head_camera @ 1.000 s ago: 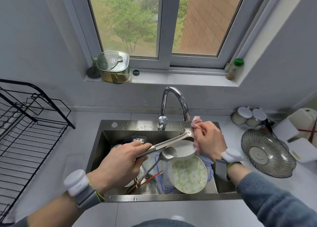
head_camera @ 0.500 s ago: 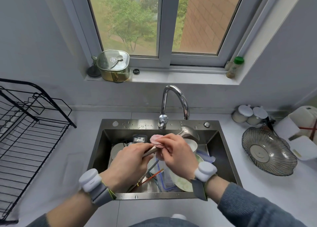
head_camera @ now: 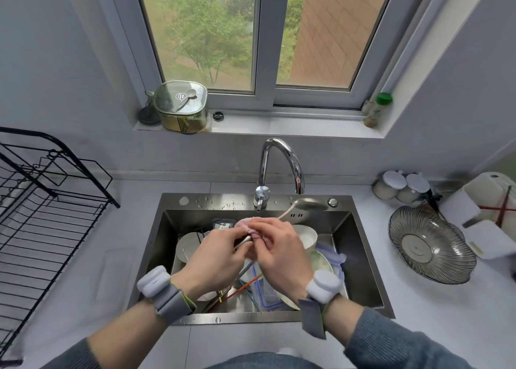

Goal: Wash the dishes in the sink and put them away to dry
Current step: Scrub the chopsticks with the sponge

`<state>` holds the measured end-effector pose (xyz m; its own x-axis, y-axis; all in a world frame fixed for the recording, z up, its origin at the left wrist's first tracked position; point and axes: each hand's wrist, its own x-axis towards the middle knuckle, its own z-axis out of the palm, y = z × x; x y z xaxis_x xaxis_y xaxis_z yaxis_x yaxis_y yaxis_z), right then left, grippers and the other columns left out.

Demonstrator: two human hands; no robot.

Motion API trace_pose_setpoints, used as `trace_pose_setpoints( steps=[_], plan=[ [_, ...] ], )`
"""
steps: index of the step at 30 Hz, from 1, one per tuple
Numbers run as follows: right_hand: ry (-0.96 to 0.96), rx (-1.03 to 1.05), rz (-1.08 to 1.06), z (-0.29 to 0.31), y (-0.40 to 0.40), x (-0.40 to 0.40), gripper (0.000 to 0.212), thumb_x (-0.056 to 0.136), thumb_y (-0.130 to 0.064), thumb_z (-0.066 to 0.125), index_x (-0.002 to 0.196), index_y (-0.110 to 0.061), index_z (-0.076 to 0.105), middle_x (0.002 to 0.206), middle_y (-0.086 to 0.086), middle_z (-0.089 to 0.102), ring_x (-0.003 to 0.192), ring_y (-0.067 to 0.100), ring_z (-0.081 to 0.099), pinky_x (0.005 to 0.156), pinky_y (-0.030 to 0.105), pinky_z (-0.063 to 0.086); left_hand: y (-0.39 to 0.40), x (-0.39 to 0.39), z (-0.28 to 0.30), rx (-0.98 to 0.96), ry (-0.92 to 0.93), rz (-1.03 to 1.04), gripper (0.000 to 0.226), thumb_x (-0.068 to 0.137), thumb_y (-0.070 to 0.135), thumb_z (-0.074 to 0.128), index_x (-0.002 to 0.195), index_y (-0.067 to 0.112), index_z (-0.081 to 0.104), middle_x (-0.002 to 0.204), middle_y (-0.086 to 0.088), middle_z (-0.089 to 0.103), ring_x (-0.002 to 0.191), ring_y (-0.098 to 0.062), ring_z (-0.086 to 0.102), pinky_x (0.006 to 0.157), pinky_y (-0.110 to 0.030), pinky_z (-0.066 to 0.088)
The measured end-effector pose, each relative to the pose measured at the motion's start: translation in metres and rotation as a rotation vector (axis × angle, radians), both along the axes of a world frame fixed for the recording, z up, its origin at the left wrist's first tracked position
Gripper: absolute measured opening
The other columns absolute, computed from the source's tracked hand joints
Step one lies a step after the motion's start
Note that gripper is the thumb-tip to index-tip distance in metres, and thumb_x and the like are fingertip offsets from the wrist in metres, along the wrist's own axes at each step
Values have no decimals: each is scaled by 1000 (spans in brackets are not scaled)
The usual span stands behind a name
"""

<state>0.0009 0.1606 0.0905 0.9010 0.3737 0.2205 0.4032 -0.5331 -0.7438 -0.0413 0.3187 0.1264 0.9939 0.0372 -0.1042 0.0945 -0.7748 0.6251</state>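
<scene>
Right hand (head_camera: pixel 282 253) fingers were curled around a pink cloth (head_camera: pixel 245 223), pinching it onto the handle of a metal ladle (head_camera: pixel 305 204). The cloth bunched at the fingertips, just above the knuckles. Left hand (head_camera: pixel 216 257) sat directly beside it, fingers closed on the near end of the same handle; the exact contact was hidden under both hands, but a short run of shaft showed between them.

The ladle's long axis ran from the hands up and to the right, away from the person, handle low, bowl high. The bowl lay over the back rim of the sink (head_camera: pixel 363 257), just right of the faucet (head_camera: pixel 279 162) base and near a round knob in the deck. The bowl was well apart from both sets of fingers; the right hand was the nearer one to it.

Judgement: any further wiping would have to travel along that axis, cloth sliding outward toward the bowl while the left hand anchored the near end.

Below the hands, in the basin, lay white bowls, a green-patterned plate (head_camera: pixel 321 260), a clear container with a blue rim, chopsticks and other utensils, unsorted. The black drying rack (head_camera: pixel 42 215) stood on the counter well to the left, on the left hand's side.
</scene>
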Motion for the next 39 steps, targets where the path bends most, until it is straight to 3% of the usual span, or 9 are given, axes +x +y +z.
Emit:
trace_pose_setpoints(
  steps=[3,5,9,12,18,24,29,34,39],
  plan=[
    [11,104,9,2,-3,-9,25,94,-19,68,116,-27,78,118,-20,70,114,2,61,101,19,45,5,1,1,-63,117,20,32,103,30,54,74,23,65,63,13,65,57,-3,55,56,-17,38],
    [-34,91,61,-1,-11,-13,32,91,-14,68,121,-25,76,121,-18,68,116,5,60,102,19,45,7,-1,1,-112,193,6,40,105,31,51,69,18,62,51,19,57,50,-2,50,53,-18,36],
    [-142,-55,116,-18,-34,2,47,86,-1,65,127,-23,71,127,-15,65,114,12,57,104,21,42,5,-5,1,-214,318,-12,44,107,42,44,88,12,70,62,9,59,49,-6,45,55,-26,37],
    [-152,-172,13,-37,-61,29,48,84,4,65,126,-19,71,125,-9,66,110,16,56,102,27,44,4,-12,2,-403,454,30,38,108,38,44,104,14,73,66,4,56,49,-9,42,47,-22,34],
    [-131,-407,-165,-48,-111,69,35,86,-2,67,117,-17,75,115,-4,68,105,18,54,96,38,50,-4,-25,-1,-672,638,54,40,110,35,42,113,8,71,64,3,48,47,-9,33,47,-26,23],
    [-172,-443,-264,-27,-108,86,32,84,2,65,113,-10,75,110,6,69,103,31,56,92,41,52,-25,-25,-1,-791,625,127,40,111,32,39,115,5,69,56,7,44,43,-9,26,42,-23,18],
    [86,-336,-295,-34,-68,62,29,97,-13,57,125,-10,66,126,10,61,115,34,55,104,40,40,-35,-22,-3,-678,556,123,35,109,30,43,108,7,70,53,9,48,42,-11,32,44,-25,23],
    [216,-156,-247,-37,-51,28,18,95,-23,58,101,-32,73,112,-13,54,110,20,57,103,41,48,-29,-26,-10,-640,579,128,36,109,30,44,106,7,71,59,2,48,43,-11,33,44,-24,25],
    [176,-200,-6,-14,-19,-10,28,94,-13,55,99,-31,76,108,-17,59,109,11,42,90,11,33,-29,-21,-16,-549,492,126,36,107,31,47,82,12,65,57,3,48,43,-12,35,45,-24,27]
  ],
)
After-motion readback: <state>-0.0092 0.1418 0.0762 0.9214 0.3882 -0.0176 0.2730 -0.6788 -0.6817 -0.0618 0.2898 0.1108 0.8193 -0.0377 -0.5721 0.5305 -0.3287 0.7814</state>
